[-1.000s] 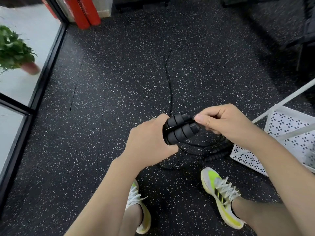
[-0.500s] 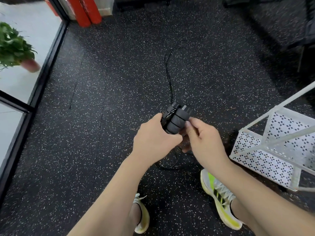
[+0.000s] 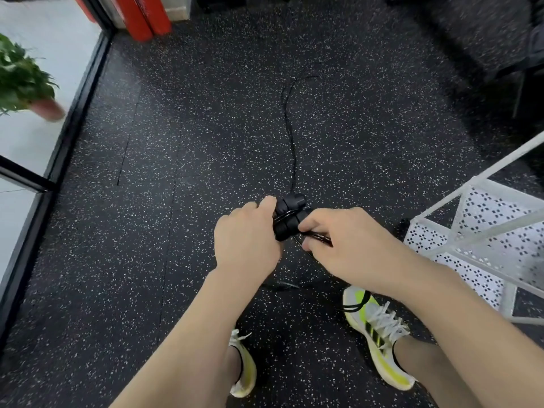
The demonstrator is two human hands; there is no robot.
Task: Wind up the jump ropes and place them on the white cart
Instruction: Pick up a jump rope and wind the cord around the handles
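While the speckled black floor point(image 3: 206, 142) fills most of the head view, a white cart point(image 3: 477, 231) with perforated walls stands at the right edge, just beside the right shoe point(image 3: 376, 334). A potted plant point(image 3: 23, 81) sits beyond the glass at the left, and red cylinders point(image 3: 144, 13) lean near the top. A length of black rope point(image 3: 290, 134) trails across the floor from the far middle toward the hands, well apart from the cart.

The left hand point(image 3: 245, 237) grips the jump rope handles point(image 3: 287, 219), fingers curled round the two black handles held together as one bundle, with a turn of cord lying across them. The right hand point(image 3: 347, 240) pinches the cord point(image 3: 318, 237) between thumb and curled fingers, just beside the handles and touching them at the thumb. More cord hangs slack beneath and crosses the toe of the right shoe.

Both forearms reach forward and slightly inward from the bottom of the view, the backs of both hands turned up, meeting above the floor between the feet. The left shoe point(image 3: 244, 366) shows partly beneath the left forearm.
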